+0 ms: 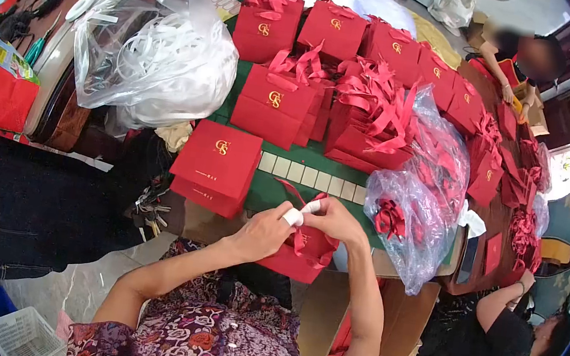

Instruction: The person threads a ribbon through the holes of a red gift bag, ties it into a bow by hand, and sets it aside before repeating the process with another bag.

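Two hands, left hand (pixel 265 231) and right hand (pixel 334 220), meet on one red gift bag (pixel 300 252). Beyond them: one red box (pixel 217 166), two clear plastic bags, over a dozen red bags.

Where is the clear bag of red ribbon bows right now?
In the head view, the clear bag lies right of both hands, on the table's near edge beside the stacked red bags.
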The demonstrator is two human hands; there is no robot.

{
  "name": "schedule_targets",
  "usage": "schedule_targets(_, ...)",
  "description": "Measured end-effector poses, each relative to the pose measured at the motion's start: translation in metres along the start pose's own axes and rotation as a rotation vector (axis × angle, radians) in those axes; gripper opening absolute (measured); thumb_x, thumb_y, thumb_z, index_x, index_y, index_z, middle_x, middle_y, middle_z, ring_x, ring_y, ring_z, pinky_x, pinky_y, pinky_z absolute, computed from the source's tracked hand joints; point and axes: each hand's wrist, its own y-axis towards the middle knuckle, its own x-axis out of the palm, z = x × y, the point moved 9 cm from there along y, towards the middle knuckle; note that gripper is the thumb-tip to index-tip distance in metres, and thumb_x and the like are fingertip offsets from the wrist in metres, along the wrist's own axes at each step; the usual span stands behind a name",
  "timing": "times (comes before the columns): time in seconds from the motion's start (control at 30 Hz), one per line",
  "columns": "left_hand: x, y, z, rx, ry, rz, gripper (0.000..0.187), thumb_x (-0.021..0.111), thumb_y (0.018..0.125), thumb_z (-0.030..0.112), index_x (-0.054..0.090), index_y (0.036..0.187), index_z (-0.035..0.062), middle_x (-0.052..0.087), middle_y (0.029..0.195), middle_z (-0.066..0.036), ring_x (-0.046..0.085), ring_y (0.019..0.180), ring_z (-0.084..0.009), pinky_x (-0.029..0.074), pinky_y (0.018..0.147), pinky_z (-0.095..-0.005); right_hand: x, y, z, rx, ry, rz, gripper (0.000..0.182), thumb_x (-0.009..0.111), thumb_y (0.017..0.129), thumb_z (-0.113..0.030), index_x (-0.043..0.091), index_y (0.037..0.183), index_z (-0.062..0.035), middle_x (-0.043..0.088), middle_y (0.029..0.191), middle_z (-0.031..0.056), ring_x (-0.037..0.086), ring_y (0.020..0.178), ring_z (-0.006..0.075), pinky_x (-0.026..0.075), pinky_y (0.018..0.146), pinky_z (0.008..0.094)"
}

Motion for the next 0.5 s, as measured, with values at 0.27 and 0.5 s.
schedule_targets(0.27,-0.01,-0.003,-0.005,-0.036,-0.084,0.099,0.024,0.069,0.085,0.007,0.055,0.103,0.0019,0.054,0.096,-0.019,0.062,0.082,-0.0405,0.051,0.071,-0.0466,-0.039,-0.006,0.0,-0.017,0.002,0.632,0.027,0.07,0.088,-0.027,0.073,0.089,0.0002,0.068,0.068,0.0078,0.061,0.058,0.0107,0.049,0.057,0.0298)
schedule_targets(0.5,-0.035,-0.003,-0.016,-0.079,-0.008,0.292,0.024,0.069,0.085,0.008,0.06,0.106,0.0042,0.057,0.097,-0.014,0.061,0.067,-0.0264,0.049,0.06,-0.0396,-0.042,-0.046,-0.044,-0.206,-0.371,0.772,0.021,0.07,0.088,-0.023,0.073,0.093,-0.0024,0.072,0.083,0.015,0.07,0.072,0.0259,0.053,0.065,0.0365)
